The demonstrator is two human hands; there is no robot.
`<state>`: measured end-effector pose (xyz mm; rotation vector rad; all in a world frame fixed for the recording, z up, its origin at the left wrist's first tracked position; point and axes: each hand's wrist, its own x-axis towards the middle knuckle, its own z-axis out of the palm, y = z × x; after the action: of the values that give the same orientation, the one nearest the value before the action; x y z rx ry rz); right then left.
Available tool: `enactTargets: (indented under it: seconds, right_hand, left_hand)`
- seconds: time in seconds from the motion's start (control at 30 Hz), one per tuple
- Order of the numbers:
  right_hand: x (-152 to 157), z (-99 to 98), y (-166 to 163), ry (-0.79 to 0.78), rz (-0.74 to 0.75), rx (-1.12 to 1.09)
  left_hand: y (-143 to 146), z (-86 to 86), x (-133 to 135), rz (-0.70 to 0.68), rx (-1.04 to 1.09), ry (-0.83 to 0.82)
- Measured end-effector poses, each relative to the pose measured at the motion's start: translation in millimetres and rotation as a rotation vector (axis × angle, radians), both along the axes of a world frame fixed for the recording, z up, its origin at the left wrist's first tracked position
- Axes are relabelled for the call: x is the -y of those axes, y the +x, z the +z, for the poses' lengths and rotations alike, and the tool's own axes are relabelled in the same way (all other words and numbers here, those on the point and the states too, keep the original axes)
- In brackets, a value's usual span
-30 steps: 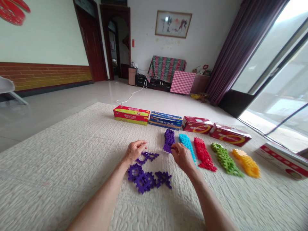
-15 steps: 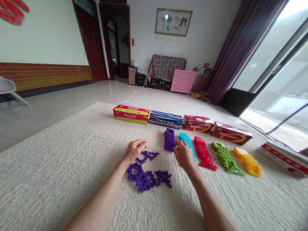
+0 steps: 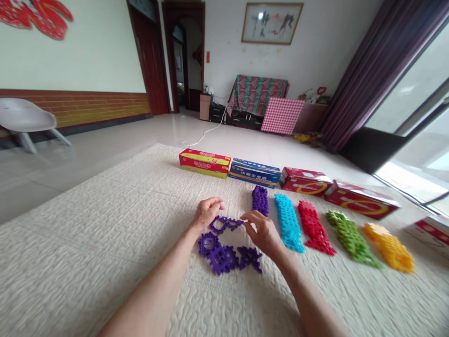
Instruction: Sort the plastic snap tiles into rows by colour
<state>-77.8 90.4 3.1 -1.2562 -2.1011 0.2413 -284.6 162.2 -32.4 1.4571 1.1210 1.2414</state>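
My left hand (image 3: 209,213) hovers at the upper left of some loose purple lattice pieces, its fingers curled together. Anything inside them is hidden. Reaching in from the right, my right hand (image 3: 262,231) has thumb and forefinger apart at the tip of a purple triangular piece (image 3: 234,223); whether they touch it is unclear. Beside that lies a purple open-framed piece (image 3: 218,225). Nearer me are overlapping purple square pieces (image 3: 219,260) and spiky purple pieces (image 3: 249,258). Behind my right hand a row of purple pieces (image 3: 260,199) is partly covered.
Rows of blue (image 3: 288,220), red (image 3: 315,227), green (image 3: 354,238) and yellow pieces (image 3: 389,245) stretch to the right on the quilted mat (image 3: 105,234). Behind stand a red-yellow box (image 3: 205,164), a blue box (image 3: 254,173) and dark red boxes (image 3: 306,181). Another box (image 3: 428,236) sits far right.
My right hand has moved from the purple row left and toward me, to the loose purple triangle. My left hand stays beside the loose pieces. The view has turned slightly left.
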Motion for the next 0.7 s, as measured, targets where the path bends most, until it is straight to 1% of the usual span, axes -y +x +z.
enactTargets:
  seconds: [0.13,0.2,0.3,0.43,0.5,0.6,0.7]
  right_hand:
    - [11,1.0,-25,-0.017,0.199,0.025]
    - [15,2.5,-34,-0.010,0.247,0.082]
    - [18,4.5,-44,-0.021,0.222,0.200]
    - [17,3.7,-49,-0.056,0.125,0.326]
    - [16,2.8,-50,-0.069,0.112,0.344]
    - [17,2.8,-49,-0.053,0.122,0.300]
    - [15,3.1,-44,0.012,0.118,0.132]
  left_hand:
    - [0,-0.5,-2,0.080,0.121,-0.052]
    - [0,-0.1,-3,0.126,0.191,-0.073]
    - [0,-0.6,-5,0.170,0.264,-0.099]
    - [0,-1.4,-6,0.161,0.284,-0.114]
    - [0,-0.6,-5,0.153,0.282,-0.117]
    - [0,1.1,-4,0.150,0.265,-0.121]
    - [0,1.5,-3,0.125,0.226,-0.097]
